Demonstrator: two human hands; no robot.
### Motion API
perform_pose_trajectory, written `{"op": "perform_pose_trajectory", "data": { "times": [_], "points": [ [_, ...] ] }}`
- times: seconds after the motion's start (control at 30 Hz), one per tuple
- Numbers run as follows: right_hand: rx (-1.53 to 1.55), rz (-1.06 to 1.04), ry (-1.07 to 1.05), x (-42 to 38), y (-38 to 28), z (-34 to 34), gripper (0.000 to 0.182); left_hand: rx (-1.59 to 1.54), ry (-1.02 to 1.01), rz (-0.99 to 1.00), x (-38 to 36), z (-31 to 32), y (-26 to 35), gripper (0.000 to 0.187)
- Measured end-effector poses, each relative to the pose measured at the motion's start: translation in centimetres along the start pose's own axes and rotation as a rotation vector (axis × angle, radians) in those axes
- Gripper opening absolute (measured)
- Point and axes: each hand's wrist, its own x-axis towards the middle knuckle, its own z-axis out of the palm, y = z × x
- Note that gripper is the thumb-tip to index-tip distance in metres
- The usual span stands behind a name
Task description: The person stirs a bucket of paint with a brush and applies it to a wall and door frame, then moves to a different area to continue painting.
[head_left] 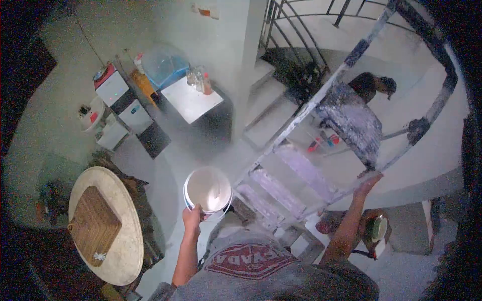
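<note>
My left hand (193, 218) is closed on the near rim of a white plastic bucket (209, 186), which hangs in front of me with its mouth facing up. The inside of the bucket looks pale and mostly bare. With my right arm stretched forward, my right hand (369, 182) grips the right side of a paint-splattered metal stepladder (300, 118). Its fingers are only partly visible. The ladder has several whitish steps below a dark, stained top platform (353, 123), and a rail loops above that.
Round table (131, 253) with a woven brown mat on the left. A small white-topped table (186, 104) holds glass bottles. Curved stairs (268, 113) with a dark railing rise behind the ladder. Another person (369, 86) is partly visible beyond the platform.
</note>
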Motion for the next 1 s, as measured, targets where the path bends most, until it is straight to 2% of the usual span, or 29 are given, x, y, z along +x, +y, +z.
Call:
{"op": "perform_pose_trajectory", "data": {
  "times": [0.07, 0.1, 0.23, 0.27, 0.3, 0.43, 0.53, 0.67, 0.73, 0.87, 1.0],
  "points": [
    [-0.010, 0.035, -0.035, 0.3, 1.2, -1.4, 0.065, -0.093, 0.021, 0.050, -1.8, 0.7, -0.2, 0.022],
    [-0.020, -0.010, -0.023, 0.6, 1.7, -1.7, 0.065, -0.080, 0.028, 0.045, -2.3, 0.8, -0.6, 0.022],
    [0.005, 0.053, -0.014, 1.0, 0.8, -0.7, 0.067, -0.089, 0.127, -0.019, -4.9, 0.9, -1.6, 0.022],
    [0.028, 0.065, -0.033, 1.2, 1.1, -1.0, 0.067, -0.096, 0.134, 0.003, -4.8, 0.4, -2.7, 0.022],
    [-0.010, -0.010, -0.075, 1.7, 1.6, -1.3, 0.066, -0.105, 0.136, 0.035, -4.6, 0.0, -3.4, 0.022],
    [-0.056, 0.040, -0.034, 1.5, 1.1, -0.7, 0.068, -0.056, 0.169, 0.013, -5.6, -1.2, -4.4, 0.022],
    [0.002, 0.012, -0.061, 0.3, 0.3, 0.2, 0.069, -0.053, 0.119, 0.037, -6.6, -1.7, -4.7, 0.019],
    [-0.037, 0.100, -0.042, -0.4, -0.1, 0.2, 0.069, -0.058, 0.243, 0.054, -5.7, -3.3, -6.2, 0.018],
    [-0.009, 0.085, -0.072, 0.0, 0.0, 0.0, 0.068, -0.068, 0.285, 0.034, -6.0, -3.4, -6.1, 0.018],
    [-0.011, 0.085, -0.083, 0.4, 0.4, 0.0, 0.067, -0.146, 0.260, 0.121, -6.7, -3.1, -5.2, 0.020],
    [-0.028, 0.014, -0.018, 0.2, 0.4, 0.6, 0.066, -0.116, 0.281, 0.143, -6.7, -3.4, -4.9, 0.020]
  ]
}}
